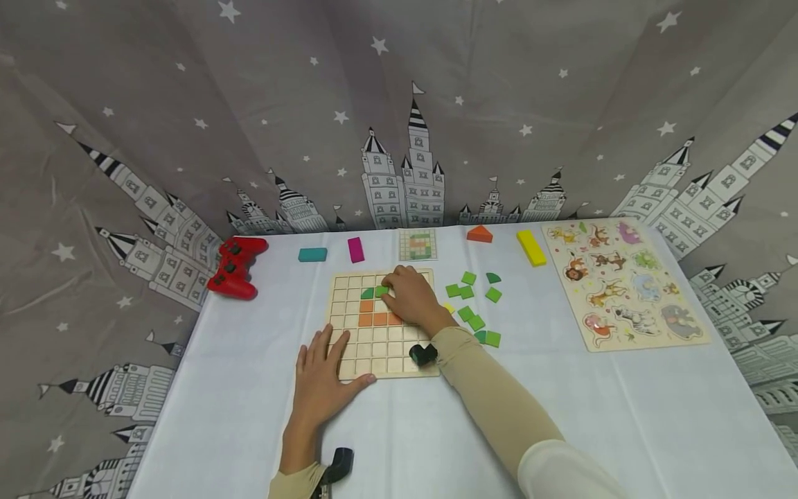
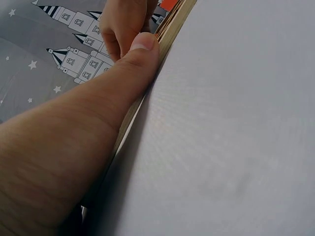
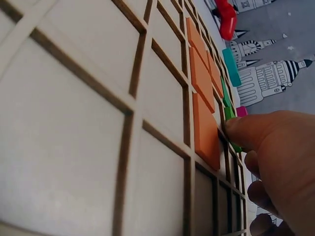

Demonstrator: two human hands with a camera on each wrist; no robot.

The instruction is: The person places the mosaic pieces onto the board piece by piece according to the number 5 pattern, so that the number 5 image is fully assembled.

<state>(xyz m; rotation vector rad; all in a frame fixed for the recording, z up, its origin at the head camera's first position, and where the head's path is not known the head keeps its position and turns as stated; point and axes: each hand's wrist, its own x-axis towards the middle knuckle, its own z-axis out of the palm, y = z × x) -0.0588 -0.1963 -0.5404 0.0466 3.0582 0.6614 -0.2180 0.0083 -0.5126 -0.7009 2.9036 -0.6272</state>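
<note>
A wooden grid board [image 1: 379,351] lies on the white table. Orange tiles [image 1: 366,319] sit in some of its cells, and a dark green rounded tile [image 1: 367,294] is in a cell above them. Near the board's upper middle, my right hand [image 1: 413,294] pinches a light green square tile [image 1: 381,292], beside the dark green one; its thumb [image 3: 246,130] lies against the tile in the right wrist view. My left hand [image 1: 321,381] rests at the lower left corner of the board, fingers spread, with the thumb [image 2: 142,49] along the near edge.
Right of the board lie several loose green tiles [image 1: 476,322] and a partly hidden yellow piece [image 1: 449,307]. Behind it are a pattern card [image 1: 418,244], teal block [image 1: 312,255], magenta block [image 1: 356,249], orange triangle [image 1: 479,234] and yellow block [image 1: 531,248]. A red controller [image 1: 237,267] and animal puzzle [image 1: 623,284] flank these.
</note>
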